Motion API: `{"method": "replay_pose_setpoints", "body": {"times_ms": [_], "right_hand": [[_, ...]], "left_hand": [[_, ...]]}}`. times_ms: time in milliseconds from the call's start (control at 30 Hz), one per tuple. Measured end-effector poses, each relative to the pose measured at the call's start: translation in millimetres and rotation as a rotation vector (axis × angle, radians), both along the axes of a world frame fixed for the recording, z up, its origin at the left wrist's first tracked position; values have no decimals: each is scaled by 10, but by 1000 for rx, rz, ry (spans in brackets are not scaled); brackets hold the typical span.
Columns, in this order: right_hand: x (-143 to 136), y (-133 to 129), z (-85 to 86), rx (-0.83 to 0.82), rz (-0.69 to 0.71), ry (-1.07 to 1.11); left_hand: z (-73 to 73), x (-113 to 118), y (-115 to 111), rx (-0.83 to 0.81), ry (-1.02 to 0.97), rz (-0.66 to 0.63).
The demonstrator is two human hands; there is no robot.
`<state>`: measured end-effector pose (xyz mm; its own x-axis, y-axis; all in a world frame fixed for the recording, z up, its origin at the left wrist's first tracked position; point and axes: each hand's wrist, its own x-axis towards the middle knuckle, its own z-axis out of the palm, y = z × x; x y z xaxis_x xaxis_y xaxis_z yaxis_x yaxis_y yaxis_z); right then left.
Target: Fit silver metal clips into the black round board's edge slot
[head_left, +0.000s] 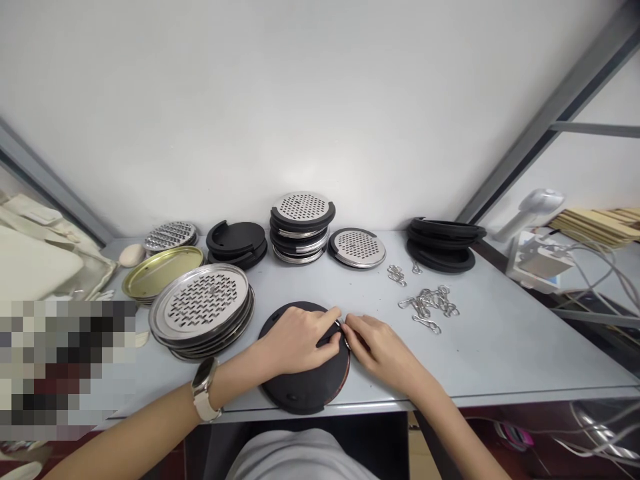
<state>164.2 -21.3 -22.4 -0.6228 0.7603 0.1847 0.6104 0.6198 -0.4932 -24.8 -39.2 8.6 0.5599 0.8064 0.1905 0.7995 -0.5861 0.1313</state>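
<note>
Black disc (300, 383): it lies flat on the bench (505, 360) at the near edge, in front of the person, with a reddish strip along its right rim. The right hand (377, 343) has its fingers (353, 327) pinched together on a small metal piece (339, 323) at that rim. The left hand (300, 339) rests across the disc's top, index finger and thumb reaching to the same spot with a gap between them; whether they grip anything I cannot tell. A watch (203, 375) with a pale strap circles the left wrist.

Just beyond the right hand lies a tangle of metal clips (427, 303), with a smaller cluster (397, 275) behind it. Left of the disc stands a stack of grater plates (205, 303), near a gold-coloured round lid (163, 272). Along the back, from left to right, are toothed plates (171, 237), black holders (240, 239), a tall grater stack (303, 227), a single grater (359, 248) and black rings (445, 260), before a white wall (320, 100).
</note>
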Motion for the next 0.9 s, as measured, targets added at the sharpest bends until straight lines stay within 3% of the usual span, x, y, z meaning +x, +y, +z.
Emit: {"method": "replay_pose_setpoints", "body": {"times_ms": [900], "right_hand": [[29, -13, 41, -34, -10, 37]], "left_hand": [[-2, -26, 15, -26, 19, -61]]}}
